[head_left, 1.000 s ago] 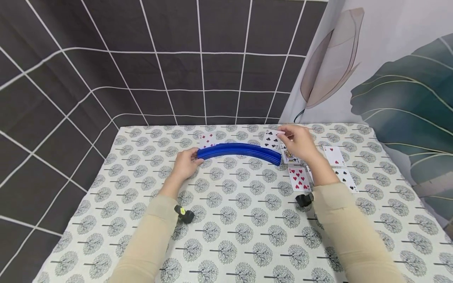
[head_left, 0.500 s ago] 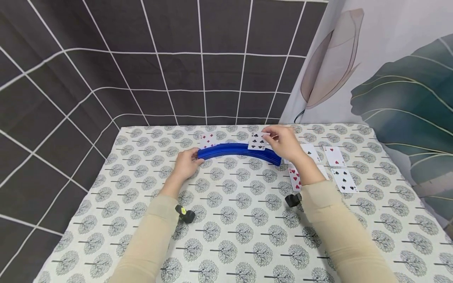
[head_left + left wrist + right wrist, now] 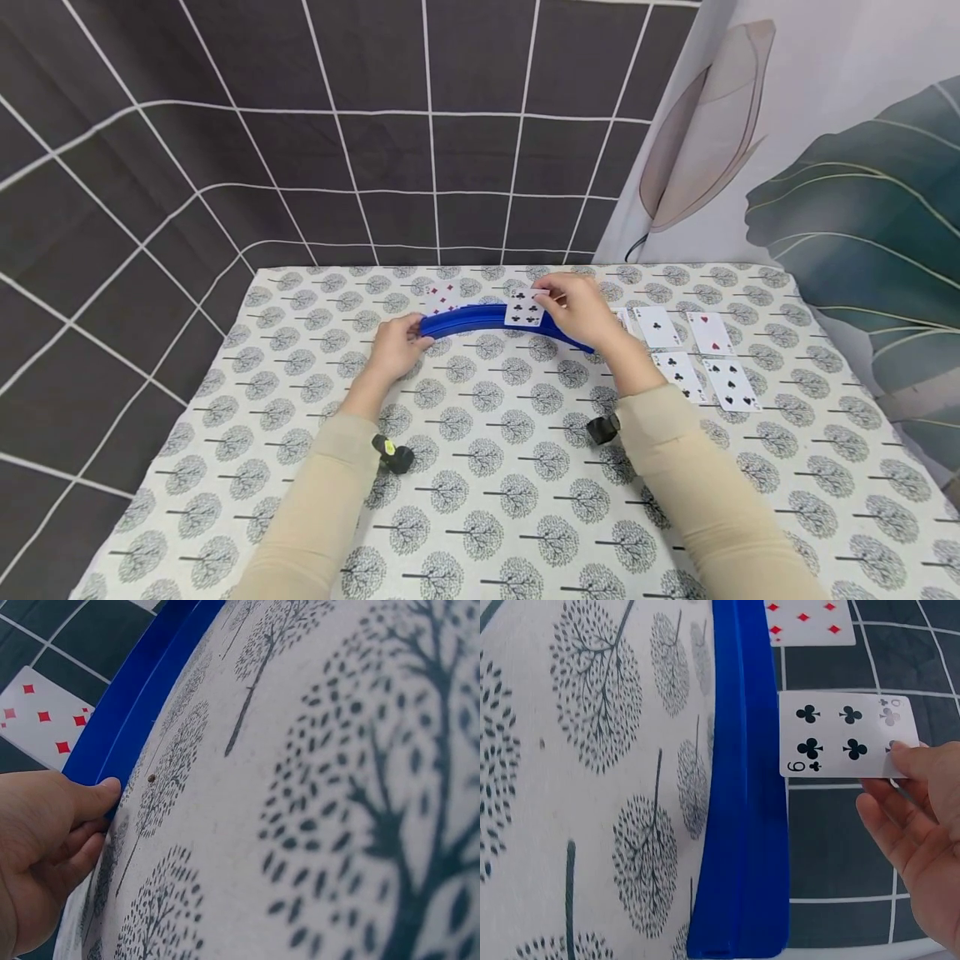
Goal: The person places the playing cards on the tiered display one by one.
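Note:
A curved blue card holder (image 3: 480, 317) lies across the table, with a diamonds card (image 3: 442, 297) upright at its left part. My left hand (image 3: 394, 346) grips the holder's left end, thumb on the near side, as the left wrist view also shows. Between thumb and fingers, my right hand (image 3: 583, 312) pinches the six of clubs (image 3: 844, 735) by its top edge. That card's lower edge is at the holder, right of the diamonds card; whether it sits in the slot I cannot tell.
Several cards lie face up at the right: an ace of clubs (image 3: 657, 327), a two of hearts (image 3: 709, 333), a clubs card (image 3: 678, 375) and a spades card (image 3: 731, 384). A dark gridded cloth (image 3: 480, 150) hangs behind the table.
My right hand has carried the six of clubs leftward, from the holder's right end to nearer its middle. More of the cards at the right show. The left hand stays put.

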Tool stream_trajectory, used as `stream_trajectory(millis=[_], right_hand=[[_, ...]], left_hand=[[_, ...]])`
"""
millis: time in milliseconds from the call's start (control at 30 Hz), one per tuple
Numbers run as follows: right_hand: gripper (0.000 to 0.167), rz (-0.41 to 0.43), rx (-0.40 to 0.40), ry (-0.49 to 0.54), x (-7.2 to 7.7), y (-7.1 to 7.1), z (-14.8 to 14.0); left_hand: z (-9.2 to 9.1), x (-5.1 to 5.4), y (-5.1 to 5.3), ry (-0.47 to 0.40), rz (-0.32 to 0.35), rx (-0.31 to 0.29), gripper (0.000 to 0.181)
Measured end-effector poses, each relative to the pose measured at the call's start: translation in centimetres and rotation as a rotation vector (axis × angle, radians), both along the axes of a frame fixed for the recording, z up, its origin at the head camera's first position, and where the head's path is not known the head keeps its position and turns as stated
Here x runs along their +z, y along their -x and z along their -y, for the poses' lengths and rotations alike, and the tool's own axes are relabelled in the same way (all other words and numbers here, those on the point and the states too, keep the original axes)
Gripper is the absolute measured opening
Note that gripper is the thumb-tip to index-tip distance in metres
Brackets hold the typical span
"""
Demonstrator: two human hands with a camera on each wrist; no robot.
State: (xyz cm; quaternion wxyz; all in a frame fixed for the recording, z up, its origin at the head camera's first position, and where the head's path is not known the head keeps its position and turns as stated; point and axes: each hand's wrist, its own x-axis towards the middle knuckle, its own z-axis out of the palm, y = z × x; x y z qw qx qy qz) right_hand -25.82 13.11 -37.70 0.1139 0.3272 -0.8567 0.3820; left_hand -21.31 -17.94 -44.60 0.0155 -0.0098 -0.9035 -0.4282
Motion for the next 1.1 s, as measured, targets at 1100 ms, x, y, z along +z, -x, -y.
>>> stream_trajectory(millis=[1100], right_hand=[[0.013, 0.001, 0.051, -0.066, -1.3, -0.5, 5.4]], left_hand=[[0.1, -0.1, 0.0, 0.002, -0.008, -0.003, 0.036]])
